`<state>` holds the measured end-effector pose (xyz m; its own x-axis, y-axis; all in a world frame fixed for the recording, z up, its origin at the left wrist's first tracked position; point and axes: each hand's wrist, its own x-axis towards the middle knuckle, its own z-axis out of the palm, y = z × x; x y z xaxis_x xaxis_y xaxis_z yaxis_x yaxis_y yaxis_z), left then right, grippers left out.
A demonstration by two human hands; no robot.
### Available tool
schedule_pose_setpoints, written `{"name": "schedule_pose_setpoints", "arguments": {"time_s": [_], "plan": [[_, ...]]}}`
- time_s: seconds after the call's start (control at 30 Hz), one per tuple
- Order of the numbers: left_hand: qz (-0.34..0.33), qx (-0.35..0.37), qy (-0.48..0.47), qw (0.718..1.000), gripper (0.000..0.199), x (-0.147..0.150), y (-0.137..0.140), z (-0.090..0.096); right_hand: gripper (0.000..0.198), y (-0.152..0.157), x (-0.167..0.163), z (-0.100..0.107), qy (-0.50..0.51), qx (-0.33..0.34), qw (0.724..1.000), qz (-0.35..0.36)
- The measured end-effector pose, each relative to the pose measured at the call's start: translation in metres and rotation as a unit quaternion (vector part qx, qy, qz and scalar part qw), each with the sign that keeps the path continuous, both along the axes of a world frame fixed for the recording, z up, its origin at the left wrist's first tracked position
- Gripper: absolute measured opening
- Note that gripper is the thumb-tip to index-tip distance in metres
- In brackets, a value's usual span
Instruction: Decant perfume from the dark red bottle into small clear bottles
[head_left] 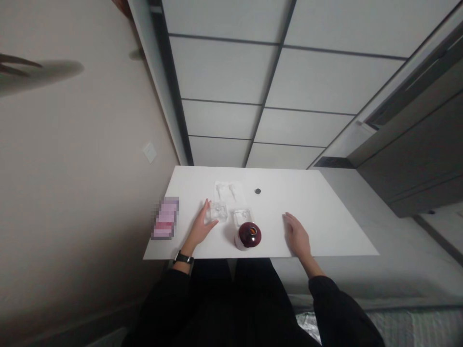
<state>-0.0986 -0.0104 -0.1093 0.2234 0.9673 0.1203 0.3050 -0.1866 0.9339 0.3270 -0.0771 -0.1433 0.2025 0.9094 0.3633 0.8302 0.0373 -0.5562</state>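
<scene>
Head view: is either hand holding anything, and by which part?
The left hand spans the left side of a clear box; whether it grips is unclear. The right hand holds nothing visible.

Hands: two showed, one left hand (199, 227) and one right hand (298, 237).
Clear containers (218, 212): there were two.
Dark red-topped jar (249, 235): there was one.
Dark round disc (258, 191): there was one.
Pale sheet (226, 197): there was one.
Pale slim pieces (232, 192): two could be made out.
Pixelated pink block (166, 218): there was one.
Black wristband (183, 258): one was worn.
White table (289, 188): there was one.
</scene>
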Motion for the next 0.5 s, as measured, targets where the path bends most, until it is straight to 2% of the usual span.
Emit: {"name": "schedule_pose_setpoints", "arguments": {"time_s": [0.17,0.33,0.4,0.5], "plan": [[0.036,0.035,-0.028,0.998,0.105,0.002,-0.001,0.003,0.054,-0.012,0.003,-0.002,0.023,0.024,0.997,-0.065],[0.151,0.151,-0.046,0.976,0.075,0.012,-0.027,0.031,0.041,-0.014,-0.001,0.005,0.04,0.039,0.996,-0.066],[0.126,0.181,-0.026,0.975,0.069,0.025,-0.044,0.048,0.034,-0.012,-0.006,0.007,0.042,0.043,0.997,-0.048],[0.014,0.191,0.028,0.981,0.069,0.053,-0.069,0.07,0.033,-0.012,-0.01,0.008,0.05,0.044,0.997,-0.035]]}}
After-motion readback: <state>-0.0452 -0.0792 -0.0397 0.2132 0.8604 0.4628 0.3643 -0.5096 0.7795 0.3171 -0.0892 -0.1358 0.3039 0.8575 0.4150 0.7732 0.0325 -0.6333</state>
